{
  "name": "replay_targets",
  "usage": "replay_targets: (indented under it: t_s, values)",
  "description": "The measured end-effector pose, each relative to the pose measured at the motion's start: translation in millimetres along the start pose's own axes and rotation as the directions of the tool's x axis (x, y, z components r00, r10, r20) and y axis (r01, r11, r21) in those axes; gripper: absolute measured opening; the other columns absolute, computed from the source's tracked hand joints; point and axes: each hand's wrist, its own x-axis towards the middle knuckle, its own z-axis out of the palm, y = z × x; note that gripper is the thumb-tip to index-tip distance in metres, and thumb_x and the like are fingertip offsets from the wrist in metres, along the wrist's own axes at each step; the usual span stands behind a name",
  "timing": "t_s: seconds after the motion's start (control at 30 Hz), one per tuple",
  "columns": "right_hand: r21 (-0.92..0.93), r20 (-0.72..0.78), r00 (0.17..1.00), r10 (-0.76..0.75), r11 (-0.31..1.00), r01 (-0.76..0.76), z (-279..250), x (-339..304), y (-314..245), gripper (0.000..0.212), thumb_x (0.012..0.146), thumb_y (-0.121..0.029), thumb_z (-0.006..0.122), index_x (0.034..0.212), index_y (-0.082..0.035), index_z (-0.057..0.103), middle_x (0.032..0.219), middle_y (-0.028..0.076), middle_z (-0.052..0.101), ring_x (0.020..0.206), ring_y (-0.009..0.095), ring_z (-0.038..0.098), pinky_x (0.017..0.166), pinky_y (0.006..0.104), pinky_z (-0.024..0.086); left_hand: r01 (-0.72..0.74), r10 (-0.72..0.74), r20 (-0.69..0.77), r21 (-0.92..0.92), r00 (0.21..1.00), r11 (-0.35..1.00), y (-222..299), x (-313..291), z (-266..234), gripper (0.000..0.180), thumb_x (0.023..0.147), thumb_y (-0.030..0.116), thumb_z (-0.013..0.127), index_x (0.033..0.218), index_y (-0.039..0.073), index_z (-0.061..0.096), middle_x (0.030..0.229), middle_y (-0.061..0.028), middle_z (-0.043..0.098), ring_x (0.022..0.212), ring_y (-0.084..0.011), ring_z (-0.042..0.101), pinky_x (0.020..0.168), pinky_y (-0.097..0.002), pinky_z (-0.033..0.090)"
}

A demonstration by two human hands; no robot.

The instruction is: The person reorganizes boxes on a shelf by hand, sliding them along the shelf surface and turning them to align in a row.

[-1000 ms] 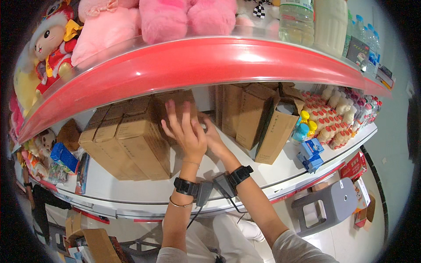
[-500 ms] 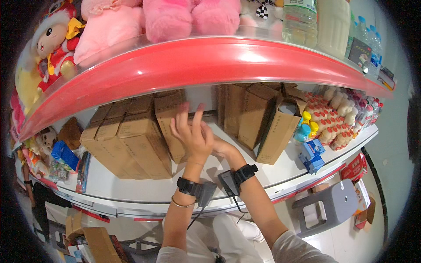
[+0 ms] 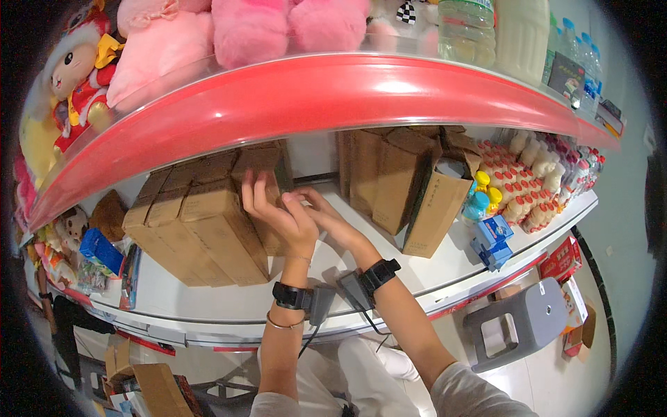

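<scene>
My left hand (image 3: pixel 283 221) is held up in front of a tall brown cardboard box (image 3: pixel 269 167), fingers spread and nothing in them. It partly covers that box, and whether it touches the box I cannot tell. Close on its right, my right hand (image 3: pixel 328 217) reaches in over the white shelf (image 3: pixel 313 295) with its fingers stretched out, also holding nothing. Several more cardboard boxes (image 3: pixel 219 226) stand side by side to the left of my hands. On the right is another group, with an open-topped cardboard box (image 3: pixel 439 208) at its front.
A curved red shelf edge (image 3: pixel 319 97) hangs above my hands, with pink plush toys (image 3: pixel 250 31) on top. Small drink bottles (image 3: pixel 514 184) and blue cartons (image 3: pixel 493 240) stand at the right. A grey stool (image 3: pixel 517 323) is below, on the floor.
My left hand has moved left and a little down, in front of the tall box. My right hand has shifted slightly left and up, its fingers now showing more. The boxes stay in place.
</scene>
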Motion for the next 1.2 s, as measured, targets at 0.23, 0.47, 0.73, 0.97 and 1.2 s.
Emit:
replay_targets:
  t_s: [0.23, 0.47, 0.73, 0.97, 1.2]
  values:
    - [-0.08, 0.052, 0.996, -0.077, 0.994, 0.081, -0.4, 3.3, -0.5, 0.068, 0.08, -0.032, 0.061, 0.134, -0.007, 0.027, 0.125, 0.01, 0.042, 0.115, 0.02, 0.043, 0.096, 0.0319, 0.034, -0.019, 0.017, 0.022, 0.068, 1.0, 0.998, -4.4, -1.3, 0.6, 0.042, 0.089, 0.018, 0.041, 0.125, -0.002, 0.034, 0.133, -0.0238, 0.03, 0.122, -0.037, 0.03, 0.102, -0.0457, 0.022]
    - [-0.027, -0.01, 0.989, -0.145, 0.989, 0.145, 3.4, 10.7, 12.8, 0.073, 0.073, -0.008, 0.066, 0.135, -0.005, 0.027, 0.115, 0.005, 0.044, 0.081, 0.011, 0.046, 0.072, 0.0234, 0.042, -0.034, 0.029, 0.081, 0.06, 0.996, 0.998, -3.5, 2.7, -1.7, 0.038, 0.088, 0.016, 0.042, 0.122, -0.001, 0.039, 0.132, -0.0211, 0.032, 0.12, -0.0346, 0.03, 0.101, -0.0451, 0.02]
    - [-0.265, -0.191, 0.93, -0.313, 0.929, 0.258, 7.4, 3.5, -3.0, 0.053, 0.074, -0.013, 0.066, 0.122, -0.001, 0.046, 0.098, 0.002, 0.053, 0.071, 0.008, 0.047, 0.064, 0.0211, 0.041, 0.001, -0.005, 0.049, 0.084, 0.999, 0.996, 3.2, 2.5, -1.8, 0.039, 0.087, 0.016, 0.045, 0.121, -0.002, 0.039, 0.126, -0.0198, 0.035, 0.118, -0.034, 0.031, 0.1, -0.0451, 0.021]
    - [-0.411, -0.262, 0.913, -0.314, 0.892, 0.189, 2.7, 3.0, 4.6, 0.048, 0.079, -0.026, 0.059, 0.117, 0.002, 0.048, 0.098, 0.016, 0.057, 0.081, 0.024, 0.054, 0.072, 0.0314, 0.043, -0.033, 0.033, 0.005, 0.098, 0.999, 0.995, 8.8, -1.6, 3.7, 0.032, 0.086, 0.011, 0.045, 0.115, -0.002, 0.038, 0.119, -0.0176, 0.035, 0.106, -0.028, 0.038, 0.093, -0.0395, 0.029]
    - [-0.427, -0.401, 0.873, -0.276, 0.9, 0.088, -14.4, 8.9, 25.7, 0.039, 0.086, -0.026, 0.045, 0.111, 0.003, 0.051, 0.099, 0.025, 0.056, 0.096, 0.038, 0.048, 0.088, 0.0402, 0.036, 0.423, -0.413, 0.102, -0.312, 0.905, 0.851, 6.7, 4.7, 8.2, 0.026, 0.088, 0.006, 0.044, 0.112, -0.002, 0.038, 0.088, -0.0097, 0.047, 0.077, -0.017, 0.044, 0.072, -0.0286, 0.038]
